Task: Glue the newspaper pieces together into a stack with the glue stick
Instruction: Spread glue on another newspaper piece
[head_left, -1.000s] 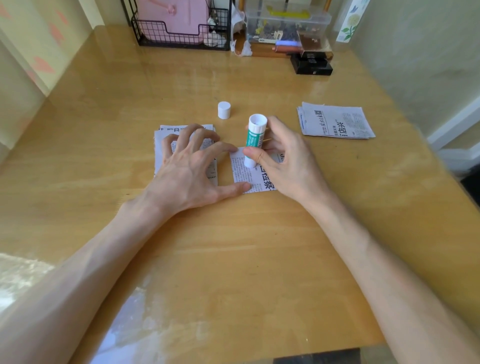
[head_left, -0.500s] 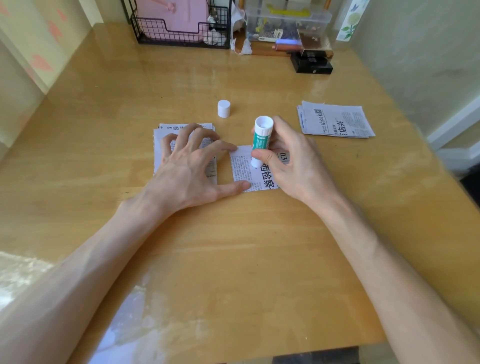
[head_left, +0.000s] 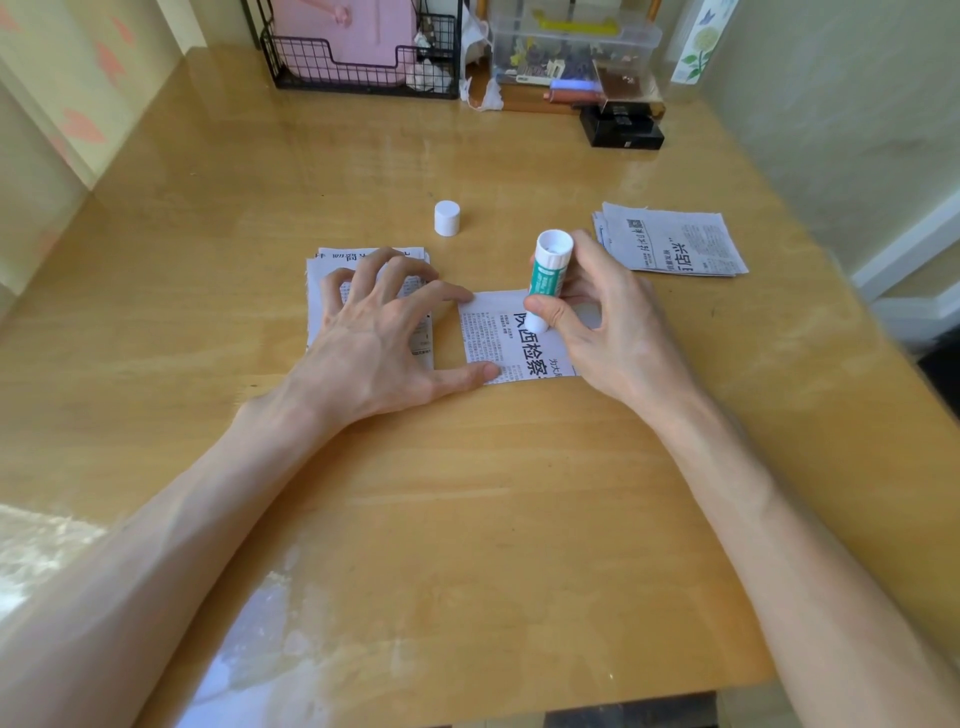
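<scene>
My right hand (head_left: 597, 327) grips a green and white glue stick (head_left: 546, 278), uncapped, with its lower end down on a single newspaper piece (head_left: 506, 343) in the middle of the table. My left hand (head_left: 379, 343) is spread: its thumb and index fingertip press the left edge of that piece, while the other fingers rest on a stack of newspaper pieces (head_left: 327, 275) just to the left. The white cap (head_left: 447, 218) stands alone behind the papers. A second pile of newspaper pieces (head_left: 670, 244) lies to the right.
A wooden table (head_left: 467, 519) with a glossy top. At its back edge stand a black wire basket (head_left: 358, 67) with a pink item, a clear plastic box (head_left: 571, 47) and a small black box (head_left: 621, 130). A wall is close on the right.
The glue stick has slid to the right across the single piece, and my right hand moved with it. My left hand stays in place.
</scene>
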